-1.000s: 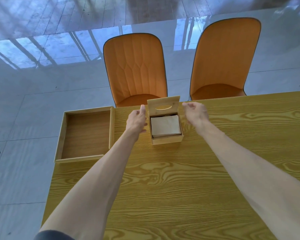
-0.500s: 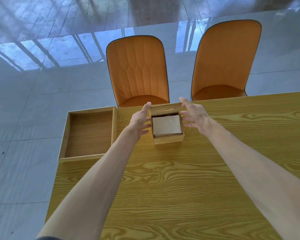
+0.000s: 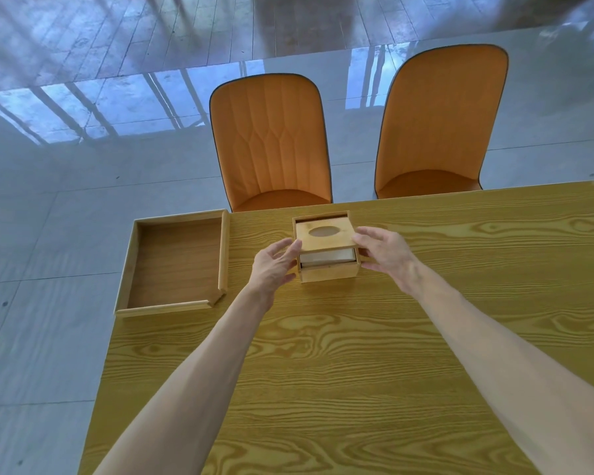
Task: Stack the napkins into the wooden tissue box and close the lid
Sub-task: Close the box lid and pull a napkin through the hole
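A small wooden tissue box stands near the far edge of the table. Its lid, with an oval slot, is tipped down over the box with the front edge still raised. A white stack of napkins shows in the gap under the lid. My left hand touches the lid's left front corner with its fingertips. My right hand holds the lid's right front corner, thumb below and fingers above.
A shallow wooden tray lies at the table's far left corner, overhanging the edge. Two orange chairs stand behind the wooden table. Glossy grey floor lies beyond.
The lid stood upright behind the box; both hands took its corners and swung it forward and down until it lies almost flat over the napkins.
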Tool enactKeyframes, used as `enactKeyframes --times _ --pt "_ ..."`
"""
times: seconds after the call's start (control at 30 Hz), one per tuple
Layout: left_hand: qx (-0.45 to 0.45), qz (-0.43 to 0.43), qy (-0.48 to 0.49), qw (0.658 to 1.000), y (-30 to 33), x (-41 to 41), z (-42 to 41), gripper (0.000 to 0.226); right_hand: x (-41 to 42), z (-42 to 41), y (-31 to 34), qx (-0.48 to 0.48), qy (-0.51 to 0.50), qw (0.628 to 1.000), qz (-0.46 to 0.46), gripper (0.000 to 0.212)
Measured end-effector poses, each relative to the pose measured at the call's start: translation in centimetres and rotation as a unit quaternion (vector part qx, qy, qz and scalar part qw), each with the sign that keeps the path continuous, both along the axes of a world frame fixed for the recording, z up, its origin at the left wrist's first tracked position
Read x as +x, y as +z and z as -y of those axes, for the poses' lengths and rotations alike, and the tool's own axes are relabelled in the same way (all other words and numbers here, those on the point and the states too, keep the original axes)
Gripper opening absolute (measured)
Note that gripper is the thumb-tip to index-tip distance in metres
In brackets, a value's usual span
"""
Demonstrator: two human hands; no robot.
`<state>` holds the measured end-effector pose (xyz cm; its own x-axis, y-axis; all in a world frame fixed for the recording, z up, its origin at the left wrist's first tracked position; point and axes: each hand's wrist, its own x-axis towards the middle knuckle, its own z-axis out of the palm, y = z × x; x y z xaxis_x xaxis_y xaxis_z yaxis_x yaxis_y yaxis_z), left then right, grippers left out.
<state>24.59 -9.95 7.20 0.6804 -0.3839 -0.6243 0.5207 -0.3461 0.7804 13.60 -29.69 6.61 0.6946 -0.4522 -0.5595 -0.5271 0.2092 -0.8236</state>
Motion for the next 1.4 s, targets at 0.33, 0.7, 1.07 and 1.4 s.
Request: enactKeyframes --times 0.33,0.7,1.07,1.4 --pt "0.007 0.046 0.024 0.999 -1.3 -1.0 0.2 0.05 -0.9 -0.9 -1.6 -0.069 -0.016 0.998 0.002 0.046" --pt "0.028 0.08 0.012 0.996 -2.7 -0.4 0.5 0.048 -0.4 -0.8 -3.0 -0.228 0.026 0.973 -0.017 0.049" --pt "0.045 0.087 0.01 0.995 -3.4 -0.1 0.5 0.048 3.9 -2.6 -0.2 -0.624 0.272 0.733 -0.006 0.021" --pt "0.055 0.097 -0.002 0.994 -3.6 0.3 0.4 0.05 7.2 -2.7 0.5 -0.652 0.415 0.631 -0.064 0.027"
